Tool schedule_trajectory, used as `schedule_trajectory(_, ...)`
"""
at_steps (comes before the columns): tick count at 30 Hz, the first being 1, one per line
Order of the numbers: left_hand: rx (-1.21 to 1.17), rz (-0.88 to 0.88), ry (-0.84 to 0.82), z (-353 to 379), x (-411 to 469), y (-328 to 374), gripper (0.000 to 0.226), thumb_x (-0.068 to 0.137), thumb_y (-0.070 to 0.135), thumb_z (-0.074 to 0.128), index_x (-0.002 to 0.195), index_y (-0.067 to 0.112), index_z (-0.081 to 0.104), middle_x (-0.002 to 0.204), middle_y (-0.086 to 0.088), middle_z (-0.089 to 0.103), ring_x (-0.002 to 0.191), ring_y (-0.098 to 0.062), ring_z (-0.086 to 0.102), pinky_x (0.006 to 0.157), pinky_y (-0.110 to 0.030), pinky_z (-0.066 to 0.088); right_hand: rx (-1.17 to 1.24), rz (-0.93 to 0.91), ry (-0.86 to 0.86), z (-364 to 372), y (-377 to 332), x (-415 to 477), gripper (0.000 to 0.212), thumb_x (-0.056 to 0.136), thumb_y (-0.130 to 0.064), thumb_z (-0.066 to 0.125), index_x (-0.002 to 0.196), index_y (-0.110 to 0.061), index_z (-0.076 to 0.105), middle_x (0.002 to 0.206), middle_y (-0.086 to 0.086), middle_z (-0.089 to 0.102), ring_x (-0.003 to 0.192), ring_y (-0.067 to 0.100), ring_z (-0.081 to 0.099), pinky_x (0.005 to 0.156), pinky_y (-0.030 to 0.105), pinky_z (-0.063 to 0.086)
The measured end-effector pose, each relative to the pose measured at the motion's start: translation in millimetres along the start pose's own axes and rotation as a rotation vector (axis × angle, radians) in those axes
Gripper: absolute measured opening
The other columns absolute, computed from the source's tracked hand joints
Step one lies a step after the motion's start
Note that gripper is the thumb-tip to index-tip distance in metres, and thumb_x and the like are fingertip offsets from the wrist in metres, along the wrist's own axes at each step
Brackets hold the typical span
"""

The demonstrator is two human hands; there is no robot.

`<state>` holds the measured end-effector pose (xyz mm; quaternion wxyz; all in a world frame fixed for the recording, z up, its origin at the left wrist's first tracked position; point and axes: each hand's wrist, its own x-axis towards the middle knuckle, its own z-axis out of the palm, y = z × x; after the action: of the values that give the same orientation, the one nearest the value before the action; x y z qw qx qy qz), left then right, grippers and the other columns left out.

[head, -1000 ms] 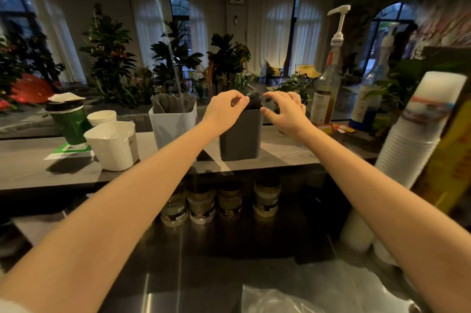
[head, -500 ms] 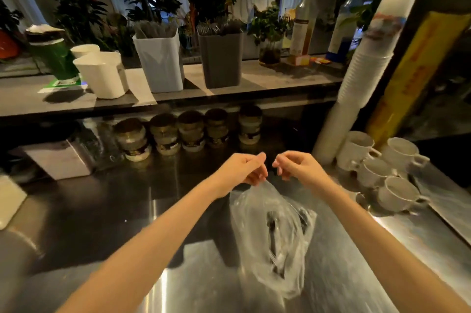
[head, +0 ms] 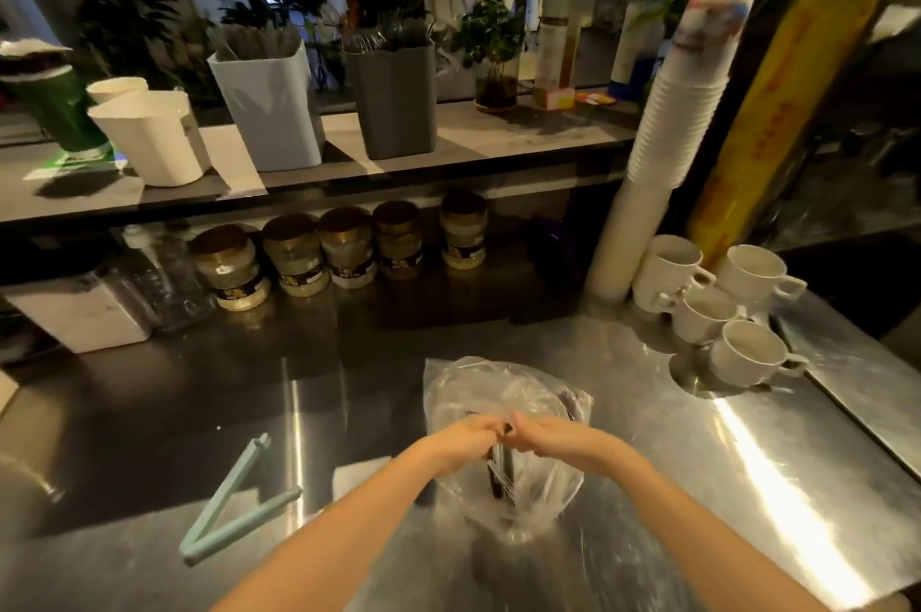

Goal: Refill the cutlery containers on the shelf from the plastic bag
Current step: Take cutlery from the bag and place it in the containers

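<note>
Both hands are brought together over the plastic bag (head: 503, 382), which lies on the near middle part of the steel counter (head: 673, 472). The fingers of the left hand (head: 466, 437) are curled shut, and those of the right hand (head: 555, 439) are curled likewise; the knuckles of the two hands are set touching. A bundle of dark cutlery (head: 500, 477) is clasped between them: one dark tip is seen between the hands, and the rest hangs below them inside the clear film. Whether the film is caught under the fingers cannot be told, as that part is blurred.

On the far shelf (head: 498, 143) the cutlery containers are stood upright in a row. A white container (head: 154, 138) is placed at the left, a pale blue container (head: 271, 113) beside it, and a grey container (head: 396, 105) to the right of that. Utensils are seen standing up out of the pale blue and the grey ones.

A pale green clip (head: 234, 507) is laid open on the counter, well to the left of the bag. Lidded jars (head: 349, 247) are lined up under the shelf, and white mugs (head: 697, 297) are grouped at the far right.
</note>
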<state>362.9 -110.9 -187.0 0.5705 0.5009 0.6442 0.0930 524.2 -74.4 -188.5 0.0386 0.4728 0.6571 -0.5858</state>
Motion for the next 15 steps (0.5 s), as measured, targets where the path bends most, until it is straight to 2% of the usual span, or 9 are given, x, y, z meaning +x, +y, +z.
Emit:
schedule_trajectory(3,0.106,-0.085,0.141,4.5,6.4,-8.0,0.040,0.103,0.015,0.033,0.142,0.012,0.039,0.140,-0.004,0.045,0.126,-0.019,0.043,0.105,-0.025,0.028,-0.021,0.079,-0.039,-1.9,7.8,17.9,0.071,0.095,-0.059,0.018,0.146,-0.012,0.031,0.151,0.006,0.033,0.135,0.022,0.036,0.111,0.032,0.031)
schedule_trajectory(5,0.103,-0.153,0.258,-1.6,15.2,-16.5,0.036,0.101,0.018,0.042,0.136,0.011,0.046,0.116,0.002,0.051,0.097,-0.008,0.052,0.096,-0.024,0.038,0.017,0.096,-0.003,-7.5,12.0,28.5,0.073,0.094,-0.062,0.020,0.147,-0.013,0.029,0.152,0.006,0.032,0.132,0.022,0.040,0.108,0.032,0.035)
schedule_trajectory(6,0.110,-0.177,0.298,-4.9,22.6,-21.4,0.033,0.099,0.020,0.046,0.129,0.008,0.052,0.103,-0.002,0.052,0.080,-0.005,0.050,0.087,-0.026,0.043,0.034,0.094,0.014,-11.5,13.1,33.0,0.071,0.095,-0.059,0.020,0.147,-0.012,0.028,0.151,0.007,0.032,0.129,0.022,0.042,0.105,0.030,0.036)
schedule_trajectory(7,0.096,-0.198,0.320,-6.7,26.8,-23.3,0.032,0.097,0.023,0.049,0.123,0.006,0.056,0.096,-0.006,0.053,0.072,-0.007,0.050,0.079,-0.029,0.044,0.054,0.088,0.030,-16.0,13.2,36.9,0.068,0.097,-0.055,0.020,0.147,-0.010,0.027,0.150,0.008,0.033,0.126,0.022,0.044,0.101,0.029,0.037)
schedule_trajectory(8,0.036,-0.202,0.336,-9.1,28.0,-22.5,0.034,0.095,0.026,0.053,0.124,0.007,0.057,0.097,-0.010,0.055,0.078,-0.014,0.057,0.078,-0.033,0.045,0.079,0.080,0.045,-20.0,14.1,41.5,0.066,0.099,-0.053,0.020,0.147,-0.009,0.028,0.147,0.009,0.035,0.120,0.021,0.047,0.097,0.028,0.039)
schedule_trajectory(9,0.006,-0.195,0.344,-9.3,31.7,-20.2,0.038,0.093,0.029,0.056,0.127,0.012,0.056,0.109,-0.011,0.059,0.097,-0.021,0.060,0.085,-0.035,0.046,0.105,0.076,0.054,-23.5,15.0,45.7,0.065,0.099,-0.051,0.022,0.145,-0.006,0.030,0.141,0.010,0.040,0.111,0.018,0.049,0.092,0.027,0.041)
schedule_trajectory(11,0.099,-0.210,0.276,-8.2,35.8,-13.9,0.046,0.096,0.033,0.051,0.138,0.016,0.044,0.137,-0.003,0.047,0.129,-0.022,0.044,0.103,-0.030,0.036,0.138,0.074,0.059,-28.3,15.5,53.9,0.062,0.099,-0.050,0.025,0.139,-0.004,0.037,0.118,0.005,0.051,0.090,0.011,0.051,0.080,0.024,0.045)
schedule_trajectory(13,0.176,-0.254,0.307,-6.6,39.2,-6.8,0.050,0.097,0.037,0.048,0.142,0.017,0.039,0.145,0.001,0.039,0.134,-0.019,0.035,0.109,-0.027,0.027,0.142,0.054,0.046,-31.6,16.3,62.7,0.048,0.099,-0.047,0.030,0.127,-0.011,0.046,0.096,-0.001,0.053,0.078,0.008,0.051,0.071,0.021,0.046)
schedule_trajectory(15,0.134,-0.278,0.273,0.2,49.2,-8.7,0.049,0.096,0.037,0.047,0.141,0.016,0.040,0.144,0.002,0.039,0.133,-0.019,0.036,0.111,-0.028,0.027,0.156,0.026,0.036,-34.8,17.8,71.3,0.039,0.098,-0.047,0.034,0.111,-0.015,0.052,0.088,0.001,0.057,0.076,0.010,0.055,0.069,0.023,0.048)
